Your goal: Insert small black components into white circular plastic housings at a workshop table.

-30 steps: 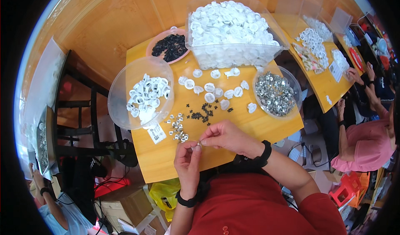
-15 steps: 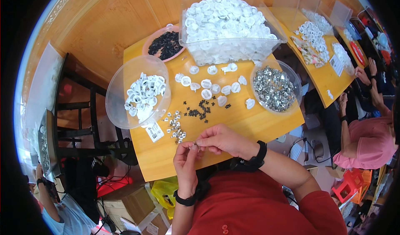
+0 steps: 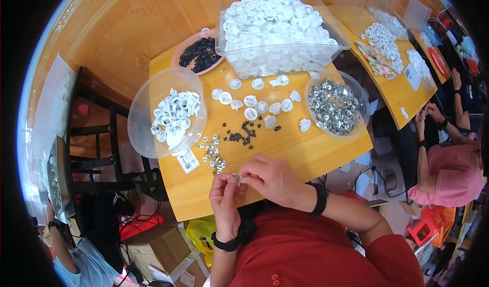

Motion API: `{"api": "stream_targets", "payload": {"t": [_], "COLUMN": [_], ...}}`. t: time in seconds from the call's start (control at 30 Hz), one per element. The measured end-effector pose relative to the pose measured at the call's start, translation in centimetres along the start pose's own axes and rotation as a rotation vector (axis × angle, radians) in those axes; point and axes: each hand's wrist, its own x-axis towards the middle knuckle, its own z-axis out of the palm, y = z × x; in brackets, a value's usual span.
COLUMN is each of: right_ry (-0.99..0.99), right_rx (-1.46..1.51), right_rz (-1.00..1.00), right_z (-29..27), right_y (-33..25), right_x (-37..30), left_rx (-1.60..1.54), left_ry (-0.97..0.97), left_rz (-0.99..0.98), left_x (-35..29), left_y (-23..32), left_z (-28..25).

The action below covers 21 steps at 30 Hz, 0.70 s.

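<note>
At the table's near edge my left hand [image 3: 225, 203] is closed, its thumb and fingertips pinching a small whitish part [image 3: 236, 177]. From the right, my right hand [image 3: 275, 181] meets it, fingertips pressed together on the same part. Fingers cover most of the piece, so its exact kind is hidden. Just beyond my left hand lie loose shiny metal clips [image 3: 214, 154]. Farther up is a scatter of tiny black pieces [image 3: 243, 135]. Several round white plastic parts [image 3: 250, 101] are spread across the middle of the table.
A clear bin [image 3: 285, 52] heaped with white parts stands at the back. Around it are a pink dish [image 3: 177, 58] of black pieces, a tub [image 3: 138, 119] of white parts at left, and a tub [image 3: 362, 108] of metal clips at right. Co-workers sit at both sides.
My right hand has turned slightly, its knuckles rising over the fingers, while both hands stay together. A whitish part now shows between the fingertips. The co-worker's hands at right have come together.
</note>
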Motion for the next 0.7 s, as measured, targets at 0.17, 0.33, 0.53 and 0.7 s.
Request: {"api": "stream_targets", "payload": {"t": [0.17,0.33,0.53,0.7], "right_ry": [-0.072,0.024,-0.017,-0.034], "right_rx": [-0.108,-0.035,-0.183,-0.371], "right_rz": [-0.127,-0.125,-0.146,-0.305], "right_z": [-0.1,1.0,0.8,0.6], "right_y": [-0.3,0.8,0.8,0.6], "right_x": [0.0,0.0,-0.4,-0.3], "left_rx": [0.005,0.027,0.01,-0.004], "left_ry": [-0.01,0.017,0.005,0.001], "left_rz": [0.015,0.003,0.0,0.008], "left_x": [-0.2,-0.4,-0.3,-0.3], "left_y": [-0.2,0.2,0.0,0.0], "left_z": [0.0,0.4,0.2,0.4]}}
